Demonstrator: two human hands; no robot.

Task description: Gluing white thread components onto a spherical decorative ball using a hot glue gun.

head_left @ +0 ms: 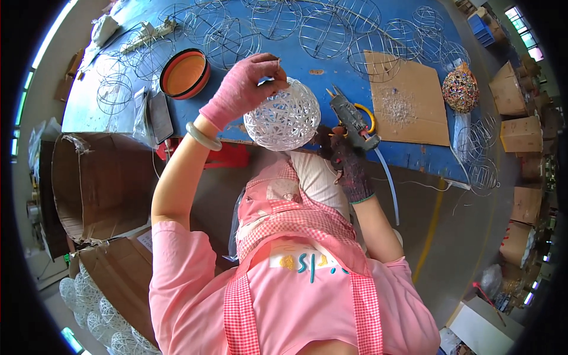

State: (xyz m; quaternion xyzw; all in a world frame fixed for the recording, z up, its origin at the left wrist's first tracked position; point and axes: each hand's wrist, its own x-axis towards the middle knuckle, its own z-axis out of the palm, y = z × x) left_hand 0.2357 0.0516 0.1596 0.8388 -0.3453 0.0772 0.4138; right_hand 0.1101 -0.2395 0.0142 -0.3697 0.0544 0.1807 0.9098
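Note:
A white openwork ball (283,121) of woven strands is at the table's near edge, above my lap. My left hand (251,86), in a pink glove, has its fingers bent and pinched at the top of the ball. My right hand (349,168), in a dark, stained glove, is to the right of the ball with its fingers curled. Its fingertips are close to the ball and to the back of a glue gun (350,116); what they grip is hidden. The gun has a yellow trigger, and a pale glue stick (387,183) trails from it past the table edge.
Several wire frames (325,32) lie along the back of the blue table (231,121). A black-rimmed bowl (185,74) and a phone (160,118) are at left. Cardboard (423,112) with whitish scraps and a multicoloured ball (460,90) are at right. Boxes (100,183) stand on the floor.

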